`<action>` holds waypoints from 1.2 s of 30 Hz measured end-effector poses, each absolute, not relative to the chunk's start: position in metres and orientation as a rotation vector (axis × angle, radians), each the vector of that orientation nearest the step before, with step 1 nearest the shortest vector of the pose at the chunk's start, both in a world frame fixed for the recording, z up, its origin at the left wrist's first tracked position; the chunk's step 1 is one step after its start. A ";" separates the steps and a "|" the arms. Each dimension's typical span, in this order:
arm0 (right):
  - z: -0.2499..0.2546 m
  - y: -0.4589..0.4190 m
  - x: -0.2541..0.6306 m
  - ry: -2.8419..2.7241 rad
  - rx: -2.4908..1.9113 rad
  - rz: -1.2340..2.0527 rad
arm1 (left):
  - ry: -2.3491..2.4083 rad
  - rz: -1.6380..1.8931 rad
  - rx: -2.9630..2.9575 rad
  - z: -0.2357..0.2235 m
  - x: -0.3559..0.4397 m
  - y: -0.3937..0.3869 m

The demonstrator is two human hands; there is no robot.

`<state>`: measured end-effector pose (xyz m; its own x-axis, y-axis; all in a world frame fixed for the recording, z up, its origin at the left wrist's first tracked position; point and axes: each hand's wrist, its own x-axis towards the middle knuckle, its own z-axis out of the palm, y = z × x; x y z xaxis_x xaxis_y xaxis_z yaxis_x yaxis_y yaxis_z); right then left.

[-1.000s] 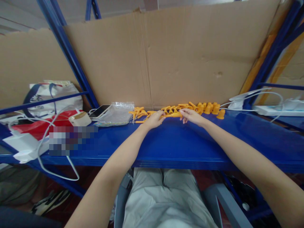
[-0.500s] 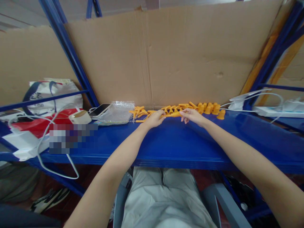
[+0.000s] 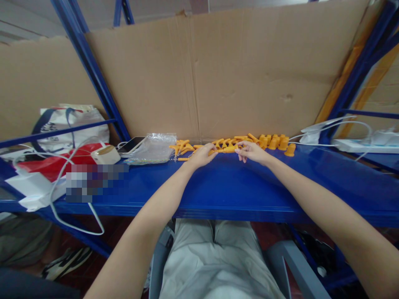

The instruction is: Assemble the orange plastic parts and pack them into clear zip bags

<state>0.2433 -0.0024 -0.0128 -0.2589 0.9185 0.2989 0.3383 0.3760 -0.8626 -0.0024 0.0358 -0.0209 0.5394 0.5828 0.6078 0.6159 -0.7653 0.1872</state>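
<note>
- Shelf [image 3: 218, 187] is stretching as a wide blue span from both hands to the near edge [image 3: 237, 212], leaving room for the wrists
- On the right, more blue surface is running past the row of cups [image 3: 274, 143] toward the right post [image 3: 358, 70]
- On the far side, cardboard [image 3: 243, 74] is standing upright just behind the cups and small parts [image 3: 224, 142], leaving little room there
- On the left, one clear bag [image 3: 152, 147] and one phone [image 3: 132, 144] are lying near each other, hemming that side
- Two hands are working at the far middle: left hand [image 3: 204, 155] is gripping the left end of one orange piece [image 3: 229, 149]; right hand [image 3: 252, 153] is pinching its right end
- That piece is lying level between the hands, just near of the small parts
- One cup is standing rightmost, beside the others; these are overlapping too much for counting
- Left pile [image 3: 182, 146] is also overlapping, with a chain [image 3: 175, 155] lying at its near side, its links too small for counting
</note>
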 end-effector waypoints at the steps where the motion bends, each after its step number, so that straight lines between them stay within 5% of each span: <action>1: -0.013 -0.002 0.243 -1.795 -1.103 0.855 | -1.056 -1.047 -2.709 -0.021 -0.002 0.036; 36: -0.006 -0.008 0.248 -1.843 -1.131 0.919 | -1.030 -1.035 -2.641 -0.020 -0.001 0.030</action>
